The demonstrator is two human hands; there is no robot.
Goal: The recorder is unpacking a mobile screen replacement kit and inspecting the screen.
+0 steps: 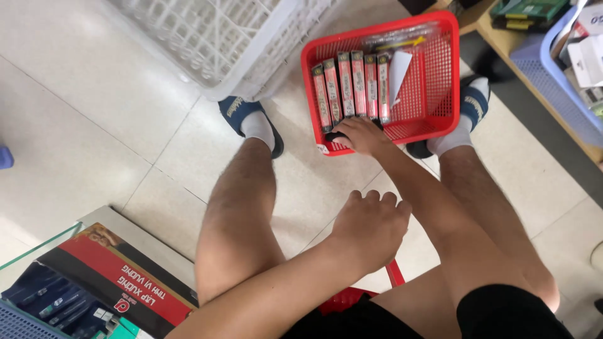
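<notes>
Between my feet on the tiled floor (pixel 81 125): one red mesh basket (pixel 440 75) holding a row of slim pink boxed packs (pixel 352 88), upright, side by side. My right hand (pixel 359 134) rests fingers-down on the nearest pack ends, not closed around any; my left hand (pixel 370 226) hangs loosely curled, empty. Packs judged light, stiff, smooth-wrapped; best pinched at the narrow sides.

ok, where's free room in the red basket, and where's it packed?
Red basket: right half is bare mesh, between the white card and the right wall. Left half is packed with pink boxes, right hand at their near ends. Left hand is on the red stool.
</notes>
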